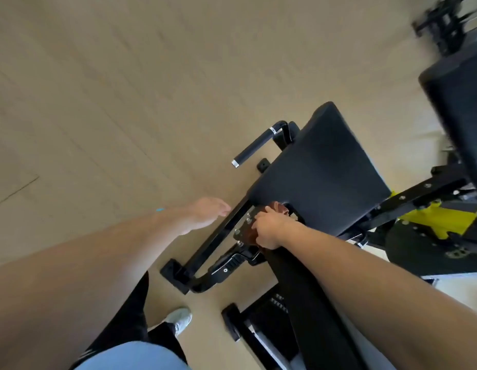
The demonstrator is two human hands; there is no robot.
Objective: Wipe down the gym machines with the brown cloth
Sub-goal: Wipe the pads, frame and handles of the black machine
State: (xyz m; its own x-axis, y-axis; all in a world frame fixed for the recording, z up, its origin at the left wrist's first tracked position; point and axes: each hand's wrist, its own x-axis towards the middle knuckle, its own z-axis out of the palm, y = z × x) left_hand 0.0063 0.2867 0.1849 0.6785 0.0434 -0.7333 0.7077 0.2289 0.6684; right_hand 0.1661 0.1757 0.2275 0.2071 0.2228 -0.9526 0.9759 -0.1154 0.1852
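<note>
Right hand (269,231) bunched tight on the brown cloth (278,209), pressing it to the metal bracket (244,227) under the seat pad (320,166). Left hand (205,213) loose, fingers apart, holding nothing. Work cloth round bolts & edges w/ firm short strokes (grime likely collects there).

head cam: looks steeply down from above | close over both forearms | tilted frame, wide-angle | machine seat (322,166) right of centre, floor (112,89) left

hands: 2 (205,213) (269,231) | brown cloth: 1 (278,208) | black seat pads: 2 (320,166) (461,102) | handle: 1 (254,148) | shoe: 1 (180,317)
</note>
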